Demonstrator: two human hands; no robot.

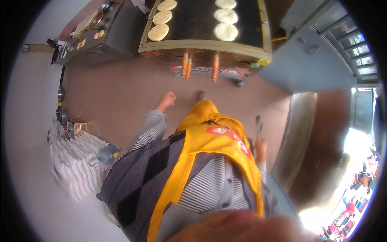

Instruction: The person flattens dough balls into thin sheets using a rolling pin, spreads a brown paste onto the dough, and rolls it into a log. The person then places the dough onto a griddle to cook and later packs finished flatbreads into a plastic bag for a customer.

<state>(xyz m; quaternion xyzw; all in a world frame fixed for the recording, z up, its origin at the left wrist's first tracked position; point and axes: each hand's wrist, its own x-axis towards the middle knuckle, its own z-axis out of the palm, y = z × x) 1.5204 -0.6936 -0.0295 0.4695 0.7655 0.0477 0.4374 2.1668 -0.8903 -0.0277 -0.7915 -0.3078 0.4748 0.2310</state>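
Observation:
My left hand (166, 101) hangs above the tiled floor, fingers curled in, with nothing visible in it. My right hand (261, 147) grips a spoon-like metal utensil (258, 122), its rounded end pointing away from me. Ahead stands a large flat griddle (193, 18) with a metal rim. Browned round flatbreads (158, 32) lie in a row along its left side. Paler flatbreads (226, 31) form another row on the right. Orange handles (215, 69) stick out from the griddle's front. Both hands are apart from the griddle.
A metal counter (118, 33) with a pan (97, 20) and small flatbreads stands far left. Stacked white sacks (78, 163) and a clear plastic jug (107, 154) are at the lower left. Blue-grey panels (302, 63) and a brown surface (326, 136) border the right.

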